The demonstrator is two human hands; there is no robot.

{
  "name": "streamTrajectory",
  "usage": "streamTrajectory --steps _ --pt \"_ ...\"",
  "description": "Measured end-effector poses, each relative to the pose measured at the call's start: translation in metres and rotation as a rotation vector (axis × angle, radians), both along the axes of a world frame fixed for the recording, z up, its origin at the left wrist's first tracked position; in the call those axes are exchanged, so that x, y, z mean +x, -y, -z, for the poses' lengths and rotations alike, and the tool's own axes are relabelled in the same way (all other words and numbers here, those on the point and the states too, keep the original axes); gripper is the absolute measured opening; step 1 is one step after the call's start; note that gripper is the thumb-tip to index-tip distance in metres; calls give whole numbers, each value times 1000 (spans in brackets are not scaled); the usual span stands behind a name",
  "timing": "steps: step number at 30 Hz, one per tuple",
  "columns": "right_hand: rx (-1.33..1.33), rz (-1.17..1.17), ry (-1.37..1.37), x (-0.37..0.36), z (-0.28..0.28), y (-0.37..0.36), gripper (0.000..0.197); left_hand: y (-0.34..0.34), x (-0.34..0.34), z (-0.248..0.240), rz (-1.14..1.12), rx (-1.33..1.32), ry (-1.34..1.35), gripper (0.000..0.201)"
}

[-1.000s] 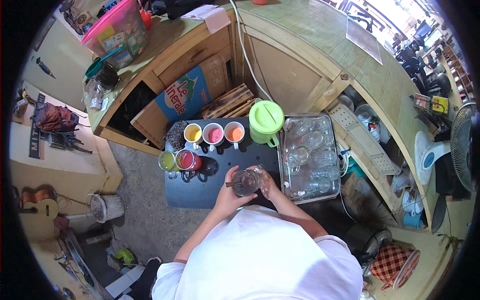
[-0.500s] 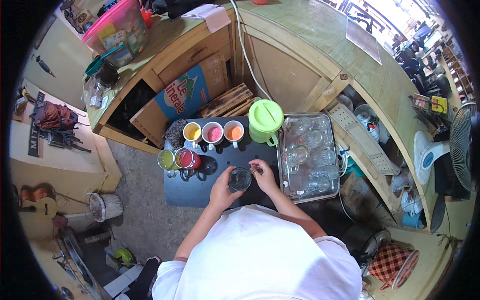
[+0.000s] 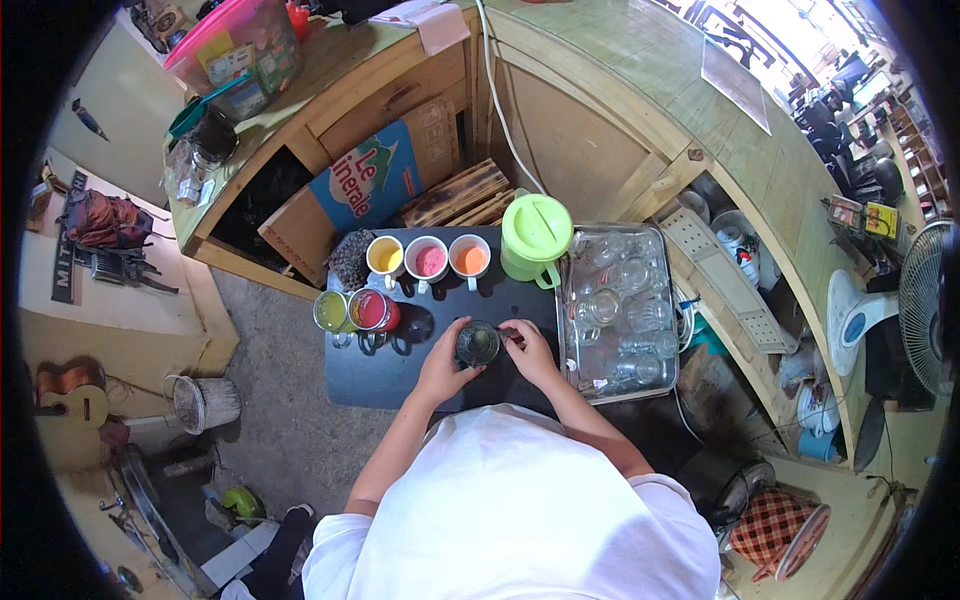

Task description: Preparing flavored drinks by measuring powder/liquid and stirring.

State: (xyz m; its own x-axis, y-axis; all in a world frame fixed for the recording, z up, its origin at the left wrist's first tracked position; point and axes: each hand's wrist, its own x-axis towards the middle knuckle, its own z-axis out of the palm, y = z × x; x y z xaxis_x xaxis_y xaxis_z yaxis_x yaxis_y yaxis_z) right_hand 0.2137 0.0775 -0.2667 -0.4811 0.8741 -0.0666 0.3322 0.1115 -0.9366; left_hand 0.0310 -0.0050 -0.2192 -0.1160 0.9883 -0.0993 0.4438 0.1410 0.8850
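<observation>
Between my hands, over the dark low table (image 3: 385, 385), is a clear glass mug (image 3: 478, 344) with its mouth facing up. My left hand (image 3: 440, 368) wraps round its left side. My right hand (image 3: 530, 355) is closed at its right side, fingers on the handle. Farther off stand three white mugs in a row, with yellow (image 3: 385, 256), pink (image 3: 428, 260) and orange (image 3: 469, 258) contents. To the left are two glass mugs, one with a yellow-green filling (image 3: 332, 312) and one with a red filling (image 3: 371, 311).
A lime-green lidded pitcher (image 3: 536, 240) stands at the table's far right. Beside it a metal tray (image 3: 628, 398) holds several clear glass mugs. A wooden counter (image 3: 610, 75) curves round the far side, with a cardboard sheet (image 3: 365, 175) leaning there. A fan (image 3: 862, 318) is at right.
The glass mug has shifted slightly away from me, with my left hand round it. My right fingers have closed in on its handle. The view has moved a little.
</observation>
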Motion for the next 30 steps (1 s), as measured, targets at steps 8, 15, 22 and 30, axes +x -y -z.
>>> streamTrajectory --steps 8,15,22,30 --pt "281 150 -4 -7 -26 3 30 0 -6 -4 -57 -31 -63 91" --pt "526 -224 137 -25 -81 0 28 9 -3 9 -41 -49 5 82" --pt "591 -255 180 -29 -62 3 13 2 -2 6 -3 -161 129 73" --pt "547 -156 155 -27 -67 3 11 -28 -26 51 -298 -73 338 35"
